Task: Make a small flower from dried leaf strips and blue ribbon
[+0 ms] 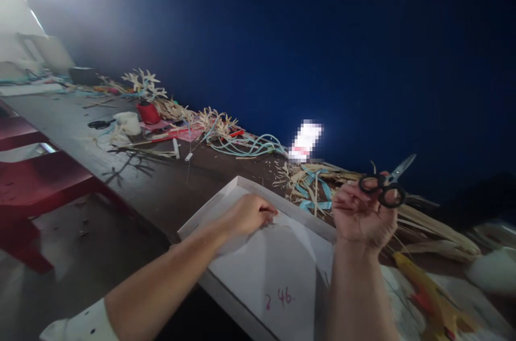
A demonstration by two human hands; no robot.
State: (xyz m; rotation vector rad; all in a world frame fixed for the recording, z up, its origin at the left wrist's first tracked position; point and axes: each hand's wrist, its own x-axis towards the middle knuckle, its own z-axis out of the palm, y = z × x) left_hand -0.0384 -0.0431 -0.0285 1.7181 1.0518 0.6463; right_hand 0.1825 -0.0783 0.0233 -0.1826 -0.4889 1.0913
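A pair of scissors (385, 186) with black handles is in my right hand (363, 217), its blades pointing up and to the right. The palm faces up and the fingers curl around the handles. My left hand (252, 214) reaches into a shallow white cardboard box (258, 187), near its far wall. Its fingers are bent together close to the bottom; whatever they pinch is too small to make out. Red handwritten figures (280, 298) mark the white surface inside the box.
Dried straw-like strips and blue ribbon (316, 190) lie behind the box. A red thread spool (148, 113), a white roll (128, 122), black-handled scissors (100, 124) and star-shaped straw flowers (217, 121) are further left. A yellow glue gun (429, 287) lies at right. Red chairs (44, 179) stand at left.
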